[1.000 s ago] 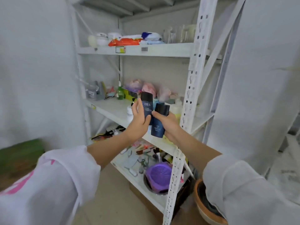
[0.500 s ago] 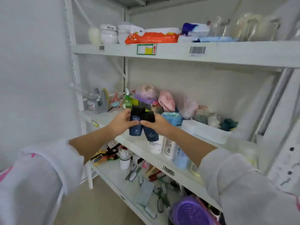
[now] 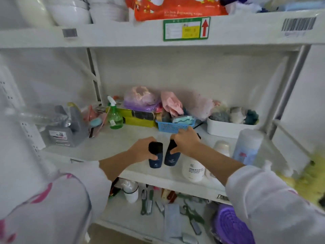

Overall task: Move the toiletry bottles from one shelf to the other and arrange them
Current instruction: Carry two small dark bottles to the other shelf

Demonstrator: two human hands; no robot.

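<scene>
My left hand (image 3: 142, 150) grips a dark blue bottle (image 3: 155, 162) with a black cap. Beside it my right hand (image 3: 186, 141) grips a second dark blue bottle (image 3: 172, 159). Both bottles stand side by side at the front of the middle shelf (image 3: 105, 148), their bases at or near its surface. A white lotion bottle (image 3: 193, 169) stands just right of them, with a small white bottle (image 3: 222, 147) and a pale blue canister (image 3: 247, 147) further right.
Behind my hands are a blue basket (image 3: 171, 126), a green spray bottle (image 3: 114, 117), a white tub (image 3: 228, 129) and bagged items. A grey device (image 3: 65, 131) sits at the left. The lower shelf holds tools, a cup (image 3: 131, 192) and a purple strainer (image 3: 232, 226).
I have moved closer to the shelf and lowered both dark bottles from mid-air down to the front of the middle shelf, still side by side in my hands.
</scene>
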